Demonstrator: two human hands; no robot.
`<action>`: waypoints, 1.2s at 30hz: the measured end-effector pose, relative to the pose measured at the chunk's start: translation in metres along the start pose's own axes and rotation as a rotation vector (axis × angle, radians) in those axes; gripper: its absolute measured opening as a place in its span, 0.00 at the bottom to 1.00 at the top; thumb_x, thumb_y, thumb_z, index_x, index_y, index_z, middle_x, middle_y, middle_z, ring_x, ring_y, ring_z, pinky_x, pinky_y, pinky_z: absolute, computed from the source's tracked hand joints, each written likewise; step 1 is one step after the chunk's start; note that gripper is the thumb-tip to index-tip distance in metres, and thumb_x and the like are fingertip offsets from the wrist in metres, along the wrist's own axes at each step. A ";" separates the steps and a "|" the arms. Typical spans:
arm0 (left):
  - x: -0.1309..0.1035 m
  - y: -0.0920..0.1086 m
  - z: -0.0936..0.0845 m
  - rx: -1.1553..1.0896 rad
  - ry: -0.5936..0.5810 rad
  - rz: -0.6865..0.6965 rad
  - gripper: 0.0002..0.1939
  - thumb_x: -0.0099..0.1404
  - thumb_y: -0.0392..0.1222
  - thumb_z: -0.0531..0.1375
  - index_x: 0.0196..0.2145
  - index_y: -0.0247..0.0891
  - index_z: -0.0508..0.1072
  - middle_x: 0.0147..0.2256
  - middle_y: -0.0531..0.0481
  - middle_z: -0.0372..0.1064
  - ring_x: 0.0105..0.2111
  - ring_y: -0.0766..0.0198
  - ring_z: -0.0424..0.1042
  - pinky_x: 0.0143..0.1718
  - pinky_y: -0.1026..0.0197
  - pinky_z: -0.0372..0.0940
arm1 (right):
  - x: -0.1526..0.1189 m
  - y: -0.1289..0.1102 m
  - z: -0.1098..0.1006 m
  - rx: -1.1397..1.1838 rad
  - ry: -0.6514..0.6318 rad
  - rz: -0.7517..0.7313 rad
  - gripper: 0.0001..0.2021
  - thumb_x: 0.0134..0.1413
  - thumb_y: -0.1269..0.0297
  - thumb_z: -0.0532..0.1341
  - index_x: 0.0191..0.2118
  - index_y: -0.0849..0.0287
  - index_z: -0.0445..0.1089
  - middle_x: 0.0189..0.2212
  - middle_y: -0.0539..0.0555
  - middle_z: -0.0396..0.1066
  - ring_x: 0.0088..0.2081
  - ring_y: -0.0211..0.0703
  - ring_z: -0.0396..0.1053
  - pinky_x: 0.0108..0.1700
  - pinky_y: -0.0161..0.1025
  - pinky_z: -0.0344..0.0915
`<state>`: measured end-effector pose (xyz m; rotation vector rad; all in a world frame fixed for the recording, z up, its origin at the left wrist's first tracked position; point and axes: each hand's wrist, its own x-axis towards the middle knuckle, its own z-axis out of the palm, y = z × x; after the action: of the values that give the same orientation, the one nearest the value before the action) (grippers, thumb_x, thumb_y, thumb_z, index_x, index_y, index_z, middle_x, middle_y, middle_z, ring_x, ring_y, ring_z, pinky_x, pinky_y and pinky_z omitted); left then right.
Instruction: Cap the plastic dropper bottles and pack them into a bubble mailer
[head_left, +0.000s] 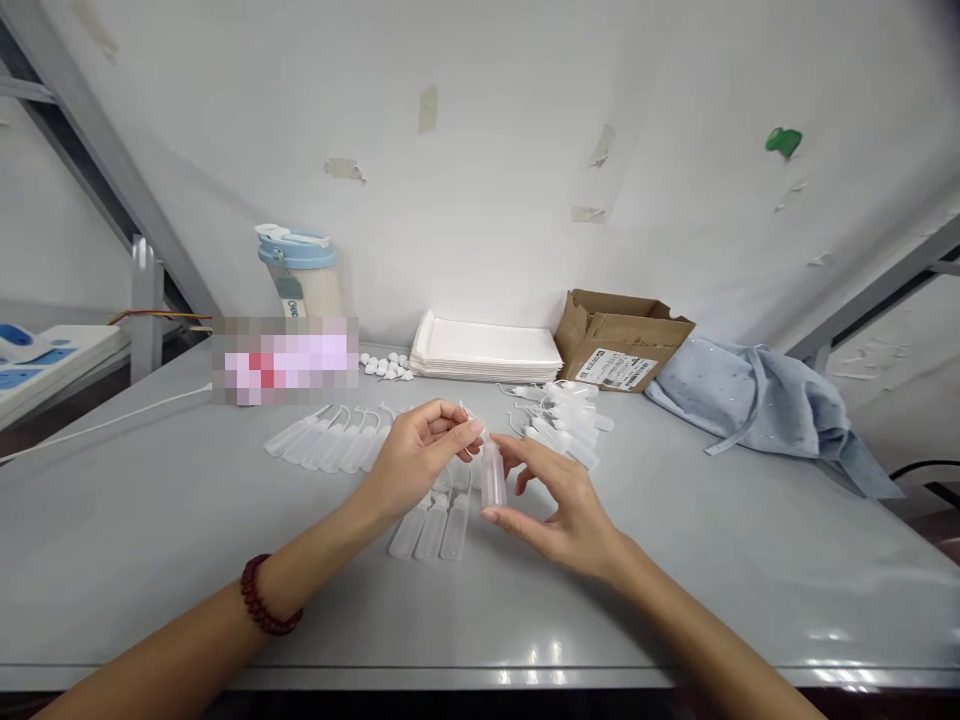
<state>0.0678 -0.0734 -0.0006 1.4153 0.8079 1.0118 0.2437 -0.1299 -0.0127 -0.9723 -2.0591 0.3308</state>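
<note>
Between the thumb and fingers of my right hand [566, 505] a small translucent plastic bottle [493, 478] stands nearly upright. At the bottle's top, the thumb and fingertips of my left hand [427, 445] are pinched together; a small whitish tip pokes out above them, but its kind is mostly hidden. Under and in front of my hands lie several like bottles [430, 530] with thin white cords at their tops. Another row of such bottles [330, 440] lies to the left, partly covered by my left hand. Beyond my right hand is a loose heap of them [566, 420].
Small white caps [386, 365] are piled at the back, beside a stack of white sheets [487, 348]. An open cardboard box [626, 340] and a blue cloth [757, 400] are at the right. A lidded cup [304, 275] and a power strip [56, 365] are at the left.
</note>
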 end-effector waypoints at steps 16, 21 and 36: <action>-0.001 0.002 0.002 -0.032 -0.028 -0.008 0.10 0.60 0.45 0.61 0.30 0.35 0.69 0.26 0.51 0.71 0.29 0.64 0.70 0.36 0.60 0.65 | 0.003 0.008 0.002 -0.040 0.037 -0.065 0.27 0.55 0.59 0.61 0.60 0.51 0.55 0.41 0.56 0.66 0.38 0.42 0.66 0.32 0.39 0.71; 0.001 0.000 0.002 -0.032 -0.019 -0.008 0.10 0.61 0.45 0.60 0.30 0.35 0.69 0.26 0.52 0.69 0.28 0.66 0.69 0.35 0.61 0.65 | 0.004 0.013 0.005 -0.089 0.092 -0.116 0.28 0.56 0.59 0.61 0.60 0.52 0.54 0.48 0.61 0.60 0.49 0.50 0.63 0.43 0.48 0.70; -0.003 -0.003 -0.001 -0.133 -0.080 -0.050 0.09 0.62 0.43 0.60 0.29 0.34 0.70 0.24 0.54 0.68 0.28 0.69 0.69 0.35 0.65 0.66 | 0.000 0.005 0.009 -0.325 0.085 -0.228 0.31 0.54 0.68 0.63 0.62 0.62 0.52 0.49 0.65 0.67 0.50 0.52 0.67 0.49 0.48 0.69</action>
<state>0.0660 -0.0755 -0.0045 1.3077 0.7014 0.9476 0.2392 -0.1260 -0.0215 -0.9083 -2.1579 -0.1676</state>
